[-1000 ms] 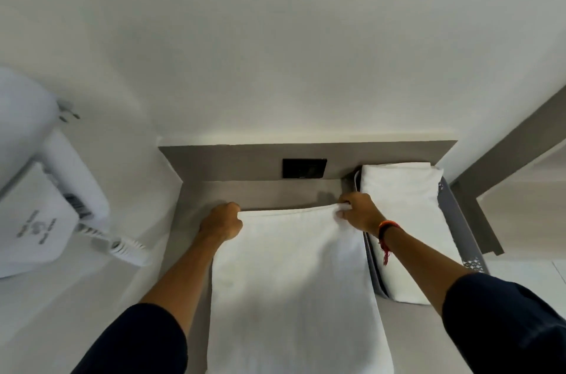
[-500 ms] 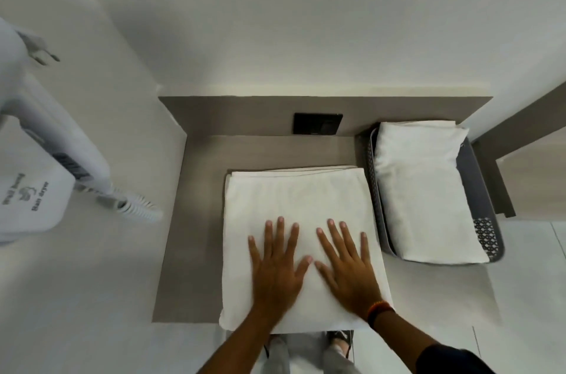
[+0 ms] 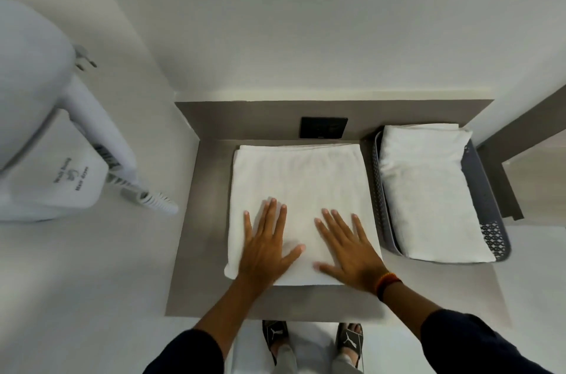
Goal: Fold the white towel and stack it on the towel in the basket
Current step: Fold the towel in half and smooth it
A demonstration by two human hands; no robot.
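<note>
A white towel (image 3: 300, 180), folded into a thick square, lies flat on the grey shelf (image 3: 205, 251). My left hand (image 3: 266, 245) presses palm-down on its near left part with fingers spread. My right hand (image 3: 349, 248) lies flat on the near right part, fingers also apart; a dark and orange band circles that wrist. To the right stands a grey perforated basket (image 3: 493, 236) holding another folded white towel (image 3: 428, 190). Neither hand grips anything.
A white wall-mounted hair dryer (image 3: 61, 153) with a coiled cord (image 3: 150, 199) hangs on the left wall. A black socket plate (image 3: 323, 127) sits on the shelf's back panel. My sandalled feet (image 3: 312, 340) show below the shelf's front edge.
A second ago my hands held the towel's far corners at the back; they have since laid the fold down and now rest flat on its near half, spreading slightly apart.
</note>
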